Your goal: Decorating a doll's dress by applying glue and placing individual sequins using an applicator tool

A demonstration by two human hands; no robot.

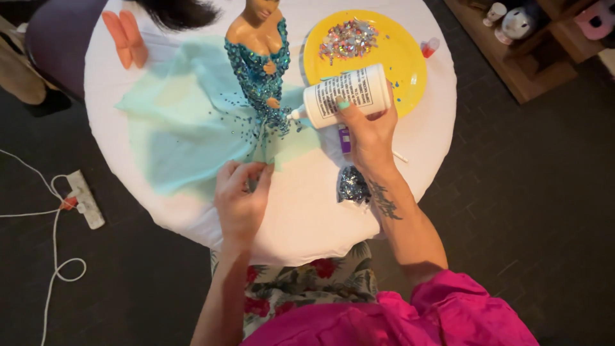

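The right hand [368, 131] grips a white plastic glue bottle [346, 95] with a white label of dark print, lying sideways, its small nozzle pointing left and almost touching the doll's skirt. The fingers wrap around the bottle from the near side.

The left hand [240, 195] is closed in a pinch on the near edge of the pale mint fabric skirt [186, 118], which spreads wide over the left half of the round white table [301, 211]. The doll [259, 57] lies with the head toward the far edge; its bodice is covered with blue-green sequins, and loose sequins are scattered down the skirt.

Far and right of the bottle sits a round yellow plate [397, 54] with a heap of shiny silver and pink sequins [349, 38] on its far left part. A small red-capped bottle [429, 47] stands just beside the plate's right rim. Under the right wrist lies a small clear bag of dark blue sequins [352, 184], near the right near edge of the table, and a purple packet [344, 138] shows partly behind the hand.

Two orange flat pieces [125, 37] lie at the far left edge. The near middle of the table is bare. On the dark floor at the left lie a white power strip [86, 198] and its cable.
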